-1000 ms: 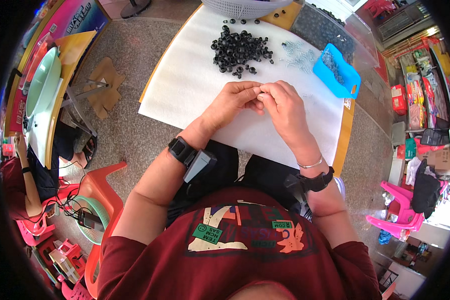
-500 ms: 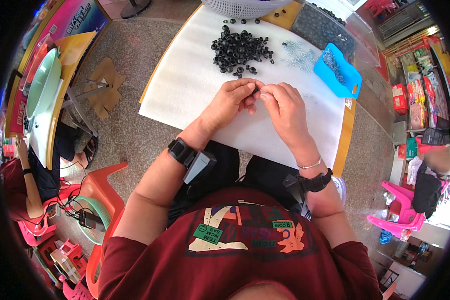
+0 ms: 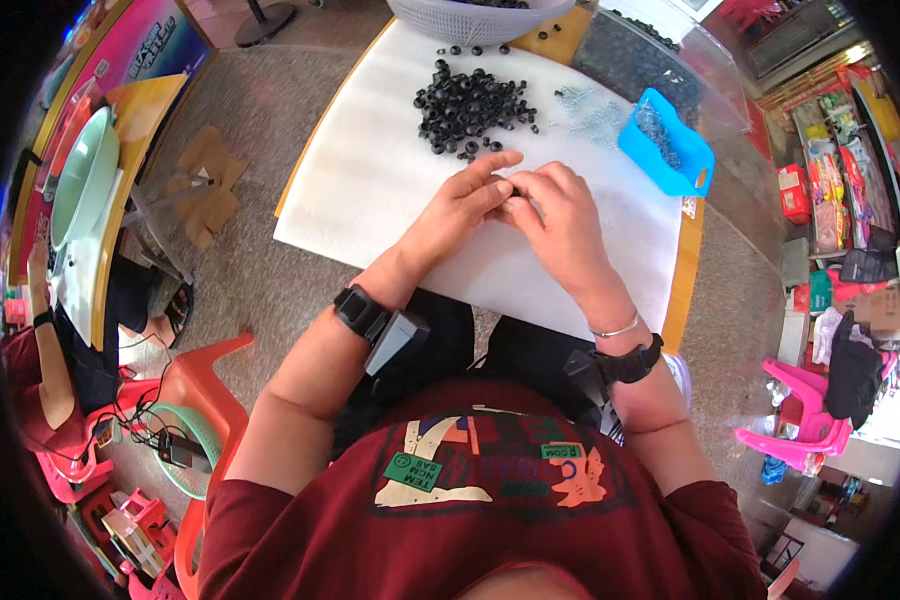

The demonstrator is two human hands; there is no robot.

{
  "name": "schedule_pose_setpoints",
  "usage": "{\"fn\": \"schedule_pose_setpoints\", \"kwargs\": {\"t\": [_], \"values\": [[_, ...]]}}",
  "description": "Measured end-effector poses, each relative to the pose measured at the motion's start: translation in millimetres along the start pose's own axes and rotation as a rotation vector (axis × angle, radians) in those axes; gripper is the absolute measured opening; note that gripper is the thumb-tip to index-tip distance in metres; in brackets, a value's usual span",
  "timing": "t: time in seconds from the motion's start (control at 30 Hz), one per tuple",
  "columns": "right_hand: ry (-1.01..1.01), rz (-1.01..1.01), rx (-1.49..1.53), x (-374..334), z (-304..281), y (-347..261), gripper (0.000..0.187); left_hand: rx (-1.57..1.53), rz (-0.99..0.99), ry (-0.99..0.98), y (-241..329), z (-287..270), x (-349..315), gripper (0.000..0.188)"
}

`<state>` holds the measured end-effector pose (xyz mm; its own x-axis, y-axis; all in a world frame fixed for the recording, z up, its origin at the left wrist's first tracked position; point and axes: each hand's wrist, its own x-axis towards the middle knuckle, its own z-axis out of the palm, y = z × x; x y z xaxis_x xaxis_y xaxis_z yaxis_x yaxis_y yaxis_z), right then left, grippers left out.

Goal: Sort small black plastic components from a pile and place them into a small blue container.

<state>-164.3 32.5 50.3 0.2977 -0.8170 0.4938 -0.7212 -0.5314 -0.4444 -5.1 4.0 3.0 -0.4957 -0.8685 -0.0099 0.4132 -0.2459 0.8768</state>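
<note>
My two hands meet over the near part of a white-covered table [image 3: 360, 200]. My left hand [image 3: 462, 208] pinches a small black round piece [image 3: 514, 192] between thumb and fingers, with its index finger stretched out above. Against that piece press the closed fingertips of my right hand [image 3: 567, 222]; whatever else they hold is hidden. Just beyond the hands lies a heap of small black round pieces [image 3: 475, 108]. Right of it are scattered tiny clear pieces [image 3: 588, 115]. A bright blue tray [image 3: 692, 180] holds more clear pieces.
A grey perforated basket [image 3: 480, 18] and a clear bin of dark pieces [image 3: 635, 60] stand at the far edge. An orange chair [image 3: 215, 385] is at my left. Further left, another person's arm [image 3: 55, 375] is by a table with a green basin [image 3: 85, 180].
My left index finger has straightened away from the others. The right fingertips have closed in on the black piece. The view has shifted slightly.
</note>
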Motion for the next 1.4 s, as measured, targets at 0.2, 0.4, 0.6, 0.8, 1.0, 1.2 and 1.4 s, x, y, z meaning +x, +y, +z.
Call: {"fn": "schedule_pose_setpoints", "kwargs": {"t": [0.2, 0.4, 0.6, 0.8, 1.0, 1.2, 1.4], "values": [[-0.012, 0.136, 0.187, 6.8, -11.2, 10.5, 0.012, -0.075, -0.04, -0.012, 5.2, 0.9, -3.1, 0.043], [0.423, 0.328, 0.091, 69.0, -77.9, 87.1, 0.017, -0.14, -0.046, -0.002, 8.3, -2.0, -0.7, 0.038], [0.569, 0.423, -0.226, 104.8, -126.6, 144.4, 0.027, -0.146, -0.074, -0.042, 7.8, -4.9, -1.3, 0.03], [0.165, 0.222, 0.083, 57.5, -25.7, 104.9, 0.017, -0.147, -0.121, -0.049, 8.9, -4.0, 0.7, 0.026], [-0.106, 0.189, 0.206, 52.4, 38.6, 59.2, 0.016, -0.184, -0.079, -0.023, 1.8, -10.3, -0.4, 0.024], [-0.069, 0.203, 0.206, 46.8, 44.9, 60.5, 0.015, -0.273, 0.007, 0.09, -0.8, -7.6, 3.1, 0.02], [-0.118, 0.205, 0.271, 26.9, 3.6, 12.9, 0.018, -0.207, 0.009, 0.174, 3.4, -2.6, 4.3, 0.02]]}}
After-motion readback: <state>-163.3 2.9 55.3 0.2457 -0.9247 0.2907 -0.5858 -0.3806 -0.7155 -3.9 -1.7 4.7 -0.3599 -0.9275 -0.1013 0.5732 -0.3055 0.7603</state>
